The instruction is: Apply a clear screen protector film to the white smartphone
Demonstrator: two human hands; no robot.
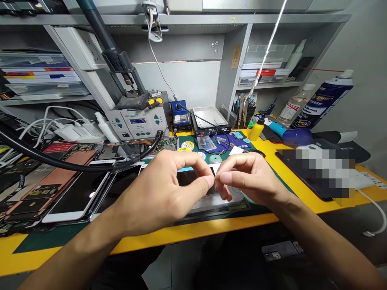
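My left hand [172,187] is raised over the front of the bench, its thumb and index finger curled into a pinch. Close against its fingertips, my right hand [250,177] also has thumb and index finger drawn together. Whatever lies between the fingertips is too small to make out. A small whitish piece [215,167] shows just behind the meeting fingers; I cannot tell whether they hold it. Beneath both hands is a flat device with a clear edge [232,201] on the green mat [281,187], partly hidden by the fingers.
Opened phones and a white-framed phone [71,193] crowd the left. Behind are a grey soldering station [139,123], a small heating plate [211,119] and round tins [187,146]. A yellow bottle [256,131], a spray can [325,98] and a black tablet-like slab [302,173] stand or lie right.
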